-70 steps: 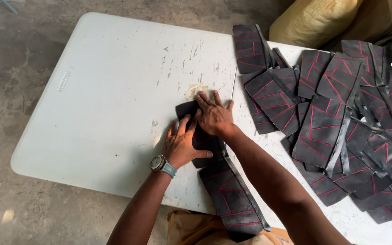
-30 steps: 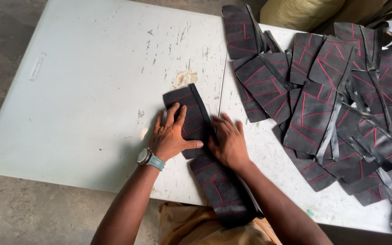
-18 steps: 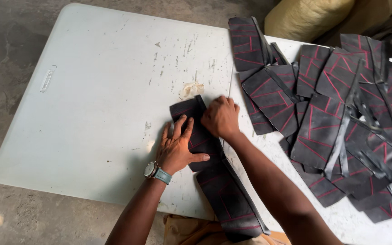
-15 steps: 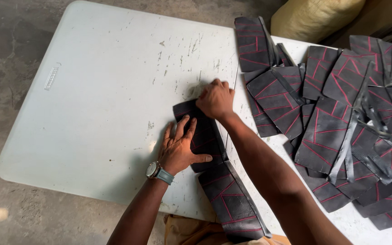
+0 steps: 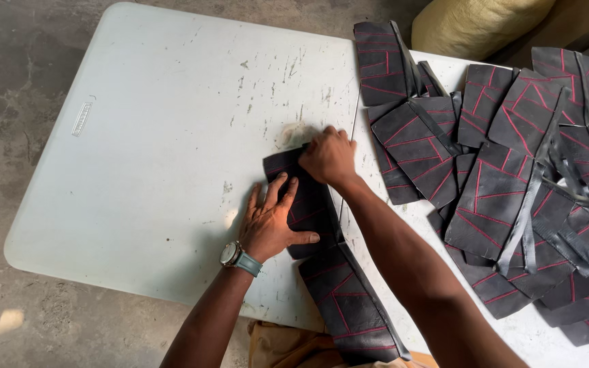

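Note:
A long black fabric strip with red stitched lines [image 5: 339, 289] lies across the near part of a white folding table [image 5: 158, 129] and hangs over its front edge. My left hand [image 5: 273, 221], with a wristwatch, lies flat with spread fingers on the strip's left side. My right hand [image 5: 328, 157] is curled at the strip's far end, fingers pressing or pinching that edge. Whether it grips the fabric is not clear.
A large overlapping heap of similar black pieces with red stitching [image 5: 506, 184] and loose dark straps covers the table's right half. A tan sack [image 5: 478, 24] sits behind it. Grey concrete floor [image 5: 8, 82] surrounds the table on the left.
My right hand moved from beside the left hand up along the strip to its far end. The left hand stayed flat on the strip. The camera shifted slightly.

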